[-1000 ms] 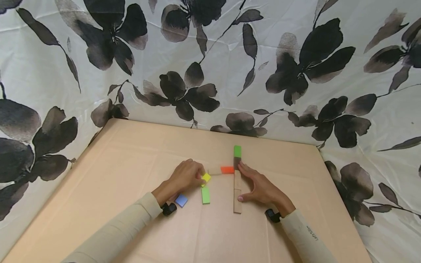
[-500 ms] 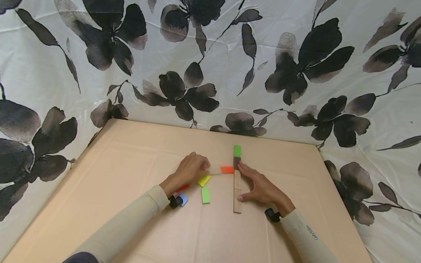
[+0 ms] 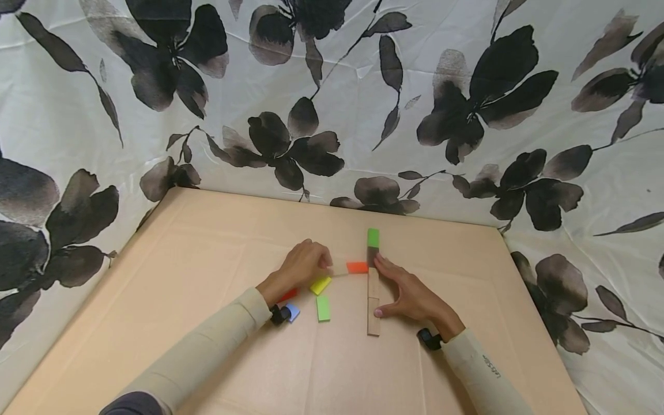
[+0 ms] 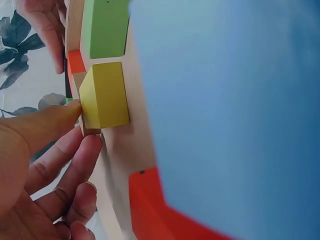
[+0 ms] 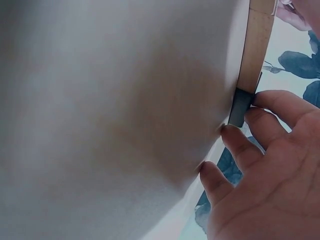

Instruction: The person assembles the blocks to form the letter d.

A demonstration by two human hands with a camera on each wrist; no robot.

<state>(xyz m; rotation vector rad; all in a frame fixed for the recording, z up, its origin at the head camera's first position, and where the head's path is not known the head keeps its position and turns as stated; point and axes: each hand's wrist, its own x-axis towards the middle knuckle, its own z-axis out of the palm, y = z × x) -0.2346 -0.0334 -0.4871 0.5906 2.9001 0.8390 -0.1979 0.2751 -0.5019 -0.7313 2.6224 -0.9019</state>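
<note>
On the table (image 3: 353,369), the left hand (image 3: 303,264) pinches a tan block (image 3: 340,269).

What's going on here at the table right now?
A person is working with both hands at a table. The left hand pinches the end of a plain block beside an orange block; the right hand touches a straight row of blocks. A yellow block, green block, blue block and red block lie outside that row.
</note>
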